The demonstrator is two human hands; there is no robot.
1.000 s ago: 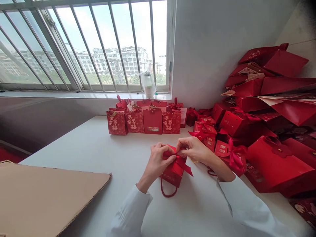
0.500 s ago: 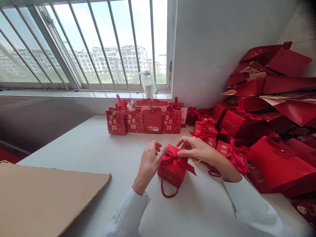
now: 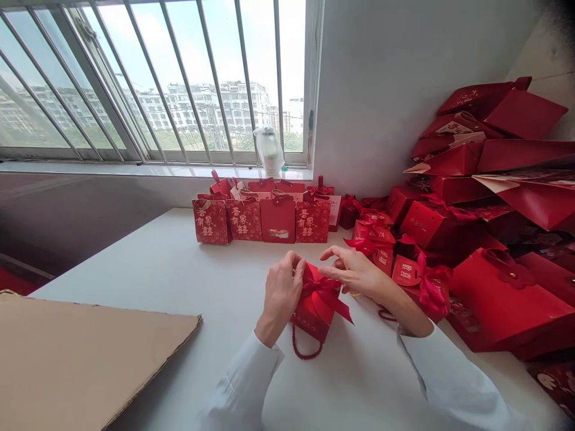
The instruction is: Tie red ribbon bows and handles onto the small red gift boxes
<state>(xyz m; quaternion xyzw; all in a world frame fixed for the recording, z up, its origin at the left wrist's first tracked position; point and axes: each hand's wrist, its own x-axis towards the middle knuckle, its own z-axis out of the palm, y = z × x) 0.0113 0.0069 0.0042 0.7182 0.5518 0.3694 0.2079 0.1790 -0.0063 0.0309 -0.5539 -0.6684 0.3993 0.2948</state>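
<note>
A small red gift box (image 3: 312,320) stands on the white table, tied on top with a red ribbon bow (image 3: 320,291). A dark red cord handle (image 3: 307,354) loops from its near side. My left hand (image 3: 283,293) is at the box's left upper edge, fingers curled and thumb pinched in at the bow's left side. The ribbon between those fingertips is mostly hidden. Over the box's right upper edge is my right hand (image 3: 354,272), thumb and fingers apart, fingertips close to the bow; whether they touch it I cannot tell.
Red printed gift bags (image 3: 245,220) line the table's back below the barred window. Red boxes with bows (image 3: 406,272) and a tall pile of red bags (image 3: 507,281) crowd the right. A cardboard sheet (image 3: 90,359) covers the left front. A plastic-wrapped bottle (image 3: 271,155) stands on the sill.
My left hand has moved right and up against the box, its fingers closing from spread to pinched. My right hand has shifted slightly up and left, away from the bow's knot.
</note>
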